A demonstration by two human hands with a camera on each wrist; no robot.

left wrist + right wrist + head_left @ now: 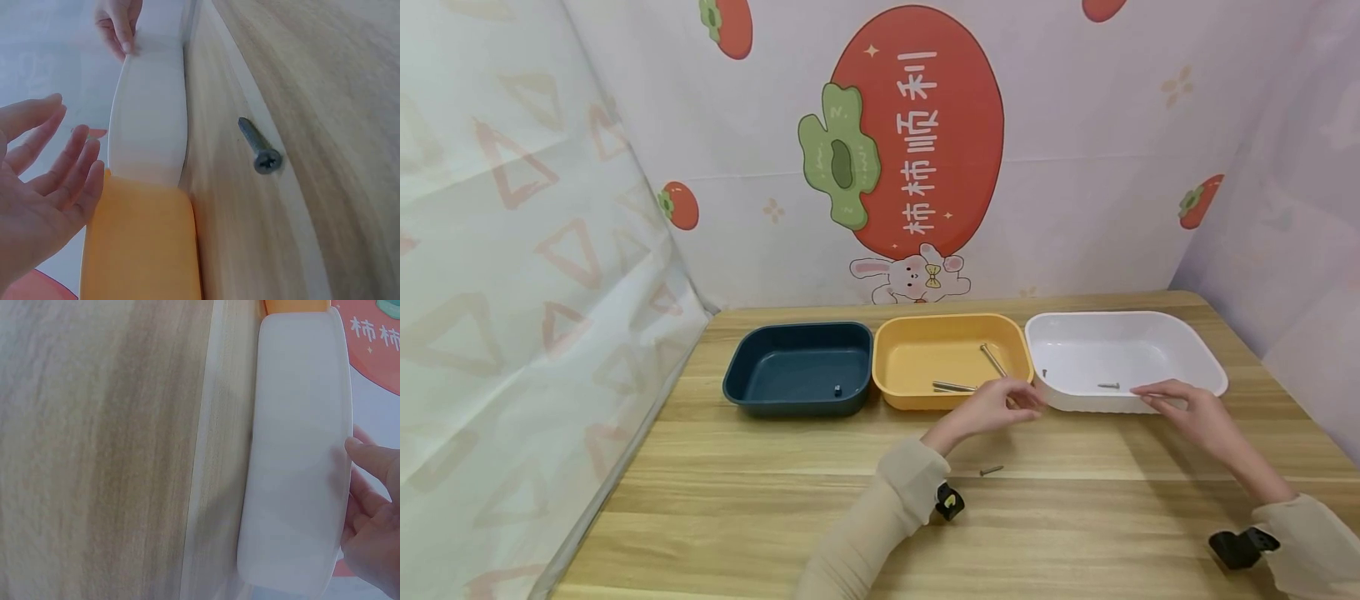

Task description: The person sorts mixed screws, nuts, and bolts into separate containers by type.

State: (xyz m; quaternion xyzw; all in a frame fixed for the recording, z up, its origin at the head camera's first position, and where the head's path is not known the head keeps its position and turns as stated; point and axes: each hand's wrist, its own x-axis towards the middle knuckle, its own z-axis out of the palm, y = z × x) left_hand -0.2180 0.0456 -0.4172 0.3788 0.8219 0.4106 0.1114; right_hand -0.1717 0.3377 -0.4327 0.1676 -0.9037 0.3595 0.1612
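My right hand [1198,417] is at the near rim of the white tray [1180,354]. In the right wrist view its thumb lies over the rim's outside and its fingers reach behind, pinching the rim. A small screw [1108,386] and a tinier one [1044,372] lie inside that tray. My left hand [996,406] hovers at the near corner of the yellow tray [925,333], its fingers apart, loosely bent and holding nothing. Below it on the table lies a countersunk cross-head screw [261,150].
Long metal bolts [994,360] lie in the yellow tray, partly hidden by my left hand. At the left stands a dark blue tray [797,408] with a small metal nut [838,390] in it. The three trays line the back of the wooden table [737,500], before a printed curtain.
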